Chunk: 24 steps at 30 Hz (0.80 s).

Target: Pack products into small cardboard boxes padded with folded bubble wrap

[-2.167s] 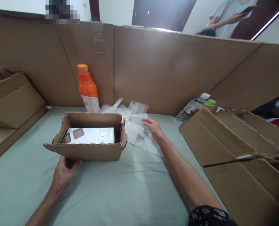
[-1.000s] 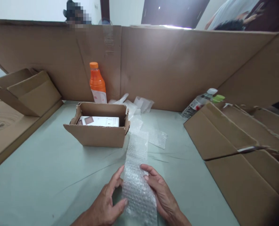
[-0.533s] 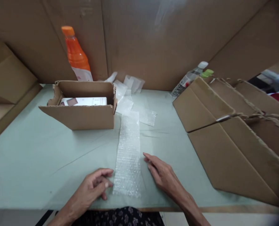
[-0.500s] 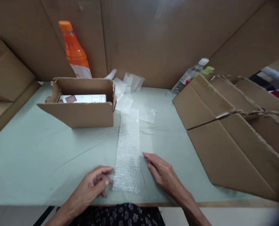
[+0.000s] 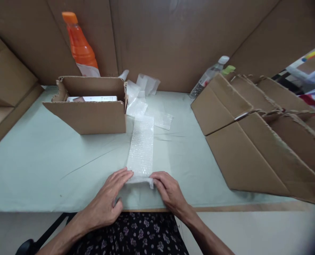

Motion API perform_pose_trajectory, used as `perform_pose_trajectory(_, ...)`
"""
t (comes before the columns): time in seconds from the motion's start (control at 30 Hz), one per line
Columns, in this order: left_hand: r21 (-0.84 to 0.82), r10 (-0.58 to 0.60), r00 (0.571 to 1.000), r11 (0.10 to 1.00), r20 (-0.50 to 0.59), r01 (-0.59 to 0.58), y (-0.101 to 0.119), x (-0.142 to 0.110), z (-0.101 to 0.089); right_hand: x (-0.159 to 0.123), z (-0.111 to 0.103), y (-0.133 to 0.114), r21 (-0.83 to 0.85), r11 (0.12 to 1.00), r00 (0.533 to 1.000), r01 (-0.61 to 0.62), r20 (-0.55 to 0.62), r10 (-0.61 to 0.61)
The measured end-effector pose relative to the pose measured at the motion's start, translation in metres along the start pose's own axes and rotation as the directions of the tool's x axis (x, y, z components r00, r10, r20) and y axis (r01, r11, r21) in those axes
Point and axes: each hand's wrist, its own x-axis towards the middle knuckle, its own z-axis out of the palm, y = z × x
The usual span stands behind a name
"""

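Note:
A long strip of bubble wrap lies lengthwise on the pale green table cover in front of me, its near end folded up and over. My left hand rests at the left corner of that fold, fingers stretched out over the edge and thumb spread away. At the right corner, my right hand pinches the folded edge between thumb and fingers. A small corner of the film sticks out beside the right thumb.
An open cardboard box holding white boxes stands back left, before an orange bottle. Loose clear plastic pieces lie beside it. Divided cardboard bins fill the right side, with a clear bottle behind. Another carton is far left.
Both hands have come to the near end of the bubble wrap, which was flat and is now folded back. The right hand has taken hold of its corner. The view has tilted slightly.

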Motion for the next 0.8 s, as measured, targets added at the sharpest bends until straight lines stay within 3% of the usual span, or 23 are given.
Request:
perform_pose_trajectory(0.1, -0.001, -0.076, 0.993, 0.997, -0.087, 0.076, 0.002, 0.01, 0.002, 0.006, -0.008, -0.006, 0.154, 0.966, 0.977, -0.208, 0.069, 0.2)
perform_pose_trajectory(0.2, 0.032, -0.157, 0.955, 0.985, -0.251, 0.17, 0.0, 0.031, 0.007, 0.006, -0.017, -0.007, 0.135, 0.968, 0.974, -0.21, -0.057, 0.219)
perform_pose_trajectory(0.3, 0.148, -0.161, 0.946, 0.967, -0.281, 0.208, -0.006, 0.051, 0.01, 0.002, -0.021, -0.002, -0.046, 0.997, 0.975, -0.066, -0.216, 0.054)
perform_pose_trajectory(0.4, 0.204, -0.217, 0.939, 0.94, -0.266, 0.274, -0.012, 0.059, 0.009, 0.007, -0.014, 0.011, -0.231, 0.956, 0.975, 0.18, -0.083, -0.204)
perform_pose_trajectory(0.47, 0.218, -0.241, 0.929, 0.927, -0.283, 0.306, -0.014, 0.058, 0.007, 0.014, -0.004, 0.019, -0.326, 0.897, 0.954, 0.298, 0.055, -0.296)
perform_pose_trajectory(0.53, 0.239, -0.183, 0.931, 0.934, -0.316, 0.264, -0.012, 0.053, 0.005, 0.021, 0.006, 0.024, -0.388, 0.851, 0.935, 0.355, 0.143, -0.325)
perform_pose_trajectory(0.6, 0.272, -0.049, 0.945, 0.952, -0.322, 0.142, -0.009, 0.047, 0.003, 0.028, 0.01, 0.026, -0.402, 0.835, 0.927, 0.376, 0.173, -0.334)
perform_pose_trajectory(0.67, 0.296, 0.074, 0.967, 0.955, -0.244, 0.001, -0.007, 0.041, 0.0, 0.032, 0.009, 0.026, -0.381, 0.849, 0.93, 0.367, 0.163, -0.33)
perform_pose_trajectory(0.73, 0.281, 0.106, 0.982, 0.958, -0.155, -0.059, -0.005, 0.037, -0.001, 0.033, 0.003, 0.022, -0.315, 0.892, 0.945, 0.324, 0.16, -0.287)
perform_pose_trajectory(0.8, 0.225, 0.062, 0.986, 0.974, -0.154, -0.026, -0.004, 0.037, -0.001, 0.031, -0.003, 0.015, -0.227, 0.943, 0.963, 0.244, 0.17, -0.208)
